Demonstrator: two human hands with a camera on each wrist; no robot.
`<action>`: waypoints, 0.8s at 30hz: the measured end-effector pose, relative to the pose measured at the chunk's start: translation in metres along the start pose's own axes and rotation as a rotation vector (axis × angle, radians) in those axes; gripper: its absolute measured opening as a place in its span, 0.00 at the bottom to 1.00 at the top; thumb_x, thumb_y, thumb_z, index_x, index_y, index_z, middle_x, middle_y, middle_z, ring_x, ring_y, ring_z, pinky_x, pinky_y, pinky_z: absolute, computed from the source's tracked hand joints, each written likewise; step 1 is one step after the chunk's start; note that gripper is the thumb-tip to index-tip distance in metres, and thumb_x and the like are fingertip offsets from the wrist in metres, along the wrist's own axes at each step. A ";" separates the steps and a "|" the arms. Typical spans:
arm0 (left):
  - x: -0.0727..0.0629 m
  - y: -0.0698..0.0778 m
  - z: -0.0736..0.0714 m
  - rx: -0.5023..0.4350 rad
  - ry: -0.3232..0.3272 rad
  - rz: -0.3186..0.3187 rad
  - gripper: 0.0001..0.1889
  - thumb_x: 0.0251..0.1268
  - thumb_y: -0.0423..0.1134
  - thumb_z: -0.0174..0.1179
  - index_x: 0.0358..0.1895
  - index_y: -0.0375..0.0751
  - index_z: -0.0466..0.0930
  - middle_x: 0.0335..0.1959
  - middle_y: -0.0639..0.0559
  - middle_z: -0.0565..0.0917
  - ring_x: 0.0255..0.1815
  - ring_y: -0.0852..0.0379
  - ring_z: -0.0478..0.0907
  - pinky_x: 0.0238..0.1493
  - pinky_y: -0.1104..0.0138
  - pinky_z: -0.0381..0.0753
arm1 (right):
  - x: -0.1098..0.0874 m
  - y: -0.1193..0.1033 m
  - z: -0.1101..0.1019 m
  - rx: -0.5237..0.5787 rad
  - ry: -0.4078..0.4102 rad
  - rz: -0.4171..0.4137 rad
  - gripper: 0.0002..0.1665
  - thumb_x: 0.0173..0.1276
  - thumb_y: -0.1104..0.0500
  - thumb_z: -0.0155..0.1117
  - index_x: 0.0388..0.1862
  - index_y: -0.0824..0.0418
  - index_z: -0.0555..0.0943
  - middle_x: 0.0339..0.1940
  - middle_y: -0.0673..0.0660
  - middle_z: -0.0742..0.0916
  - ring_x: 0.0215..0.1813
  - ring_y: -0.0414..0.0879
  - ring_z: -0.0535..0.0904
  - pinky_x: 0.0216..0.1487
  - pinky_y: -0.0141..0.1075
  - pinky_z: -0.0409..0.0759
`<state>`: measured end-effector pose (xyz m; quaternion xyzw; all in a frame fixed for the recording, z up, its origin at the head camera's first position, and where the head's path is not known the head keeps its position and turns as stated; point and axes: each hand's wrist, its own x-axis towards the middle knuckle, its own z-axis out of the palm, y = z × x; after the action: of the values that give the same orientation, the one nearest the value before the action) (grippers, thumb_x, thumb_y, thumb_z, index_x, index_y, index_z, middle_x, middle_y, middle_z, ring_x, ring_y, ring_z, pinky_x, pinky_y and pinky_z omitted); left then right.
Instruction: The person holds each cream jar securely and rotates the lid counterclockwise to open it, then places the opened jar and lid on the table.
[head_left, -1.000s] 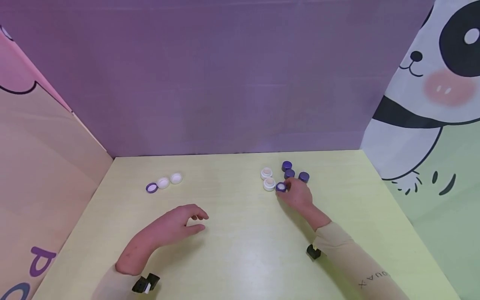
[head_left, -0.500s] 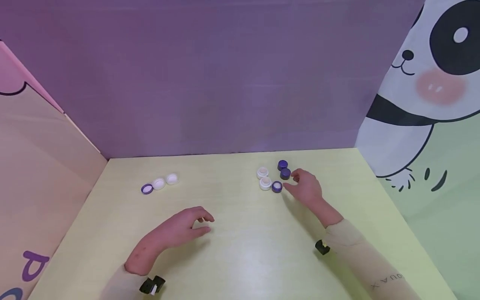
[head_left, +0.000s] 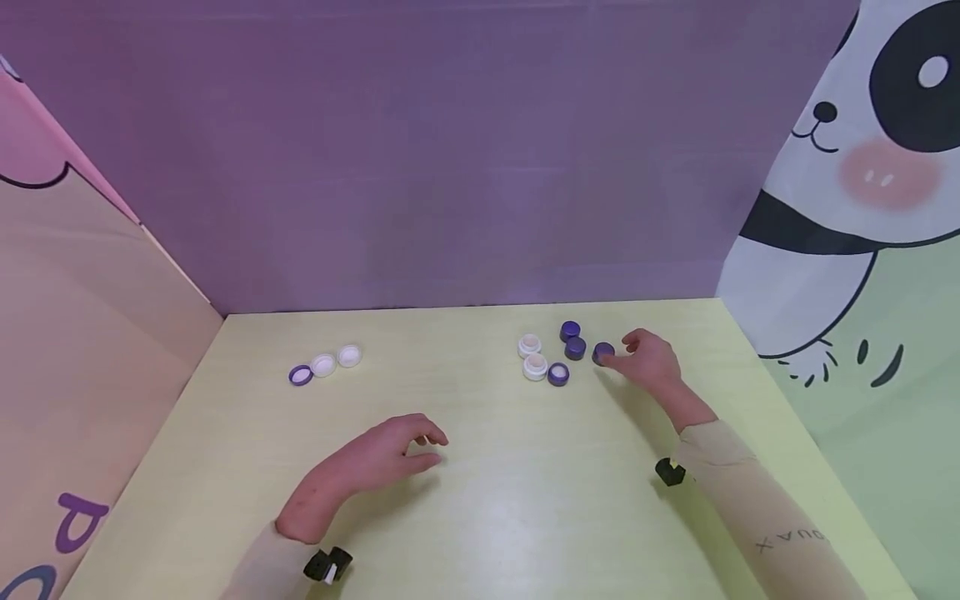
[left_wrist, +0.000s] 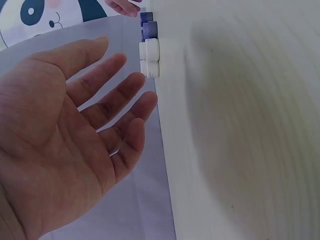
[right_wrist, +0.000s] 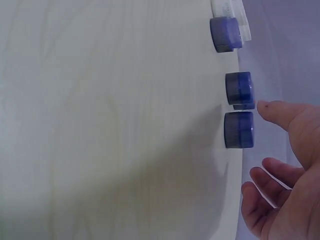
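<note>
My right hand (head_left: 651,360) hovers at the rightmost small purple jar (head_left: 602,351), thumb and fingers spread. In the right wrist view that capped jar (right_wrist: 239,130) stands in front of the gap between thumb and fingers. Just left of it are two more capped purple jars (head_left: 575,348). An uncapped purple jar (head_left: 558,375) with a pale inside stands by two uncapped white jars (head_left: 535,367). My left hand (head_left: 386,454) hangs over the middle of the table, fingers loosely bent, holding nothing; the left wrist view shows its palm (left_wrist: 55,135).
At the left of the table (head_left: 480,517) lie a purple-rimmed lid (head_left: 301,376) and two white lids (head_left: 336,361) in a slanting row. A purple backdrop (head_left: 450,167) rises at the back edge, with printed panels on both sides.
My right hand has let go of the uncapped purple jar beside the white jars and moved right to the rightmost capped jar. My left hand has drifted slightly right.
</note>
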<state>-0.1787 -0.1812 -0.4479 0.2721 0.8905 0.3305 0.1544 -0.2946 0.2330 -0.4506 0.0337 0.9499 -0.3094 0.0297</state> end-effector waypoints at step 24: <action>0.007 0.014 0.003 -0.037 -0.010 0.010 0.14 0.69 0.44 0.60 0.54 0.45 0.79 0.50 0.53 0.80 0.53 0.50 0.75 0.51 0.57 0.75 | 0.020 0.007 0.023 -0.085 0.009 0.044 0.24 0.58 0.45 0.69 0.39 0.65 0.81 0.31 0.57 0.83 0.31 0.50 0.76 0.28 0.38 0.70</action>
<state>-0.1777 -0.1668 -0.4414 0.2752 0.8821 0.3463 0.1622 -0.3133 0.2263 -0.4748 0.0547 0.9613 -0.2677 0.0337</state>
